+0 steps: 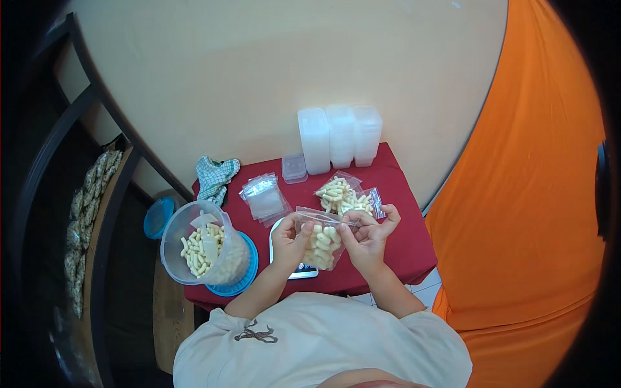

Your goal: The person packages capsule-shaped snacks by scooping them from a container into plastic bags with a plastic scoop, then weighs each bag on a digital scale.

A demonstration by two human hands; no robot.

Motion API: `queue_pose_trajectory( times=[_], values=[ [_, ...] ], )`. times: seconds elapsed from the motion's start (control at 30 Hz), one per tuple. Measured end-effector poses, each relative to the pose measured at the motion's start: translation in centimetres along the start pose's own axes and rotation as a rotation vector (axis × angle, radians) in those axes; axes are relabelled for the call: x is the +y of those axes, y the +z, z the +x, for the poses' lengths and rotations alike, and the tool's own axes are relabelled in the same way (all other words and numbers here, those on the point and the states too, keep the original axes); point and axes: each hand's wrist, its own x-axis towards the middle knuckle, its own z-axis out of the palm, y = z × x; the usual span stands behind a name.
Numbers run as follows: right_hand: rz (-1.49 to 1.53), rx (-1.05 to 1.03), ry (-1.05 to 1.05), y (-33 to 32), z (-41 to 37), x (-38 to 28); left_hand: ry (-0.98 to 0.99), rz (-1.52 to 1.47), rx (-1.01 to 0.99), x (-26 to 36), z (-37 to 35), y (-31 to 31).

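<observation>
My left hand and my right hand both grip a small clear zip bag filled with pale puffed snacks, held above a white scale. My fingers pinch the bag's top edge from both sides. Two filled bags lie just beyond my hands on the red tablecloth. A stack of empty clear bags lies to the left of them.
A large clear tub of the same snacks with a scoop inside stands at the left on a blue lid. White stacked containers stand at the back, a small clear box and a checked cloth nearby. An orange wall is at the right.
</observation>
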Motion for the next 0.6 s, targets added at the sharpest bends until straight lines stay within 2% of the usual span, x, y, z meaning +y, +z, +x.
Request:
queue_pose_trajectory(
  times=[0.1,0.23,0.33,0.4,0.43,0.5,0.6],
  values=[
    [-0.062,0.039,-0.099,0.1,-0.5,0.3,0.009,0.035,-0.026,-0.3,-0.4,0.0],
    [-0.007,0.076,-0.129,0.1,-1.2,0.4,0.012,0.051,-0.051,0.1,-1.2,0.1],
    [0.007,0.011,-0.082,0.3,-1.6,-0.3,-0.029,0.063,-0.023,0.1,-1.8,-0.8],
    [-0.007,-0.044,-0.072,0.8,-1.5,-0.8,0.014,0.107,-0.05,0.0,-2.2,-1.5],
    [-0.005,-0.046,-0.09,1.1,-1.7,-1.0,0.043,0.145,-0.068,0.1,-2.4,-1.9],
    [0.03,-0.048,0.047,1.7,-2.5,-1.3,0.045,0.154,-0.068,0.4,-3.0,-2.5],
    [0.023,-0.057,0.032,3.0,-3.7,-1.2,0.029,0.082,-0.059,1.0,-4.0,-3.3]
  ],
)
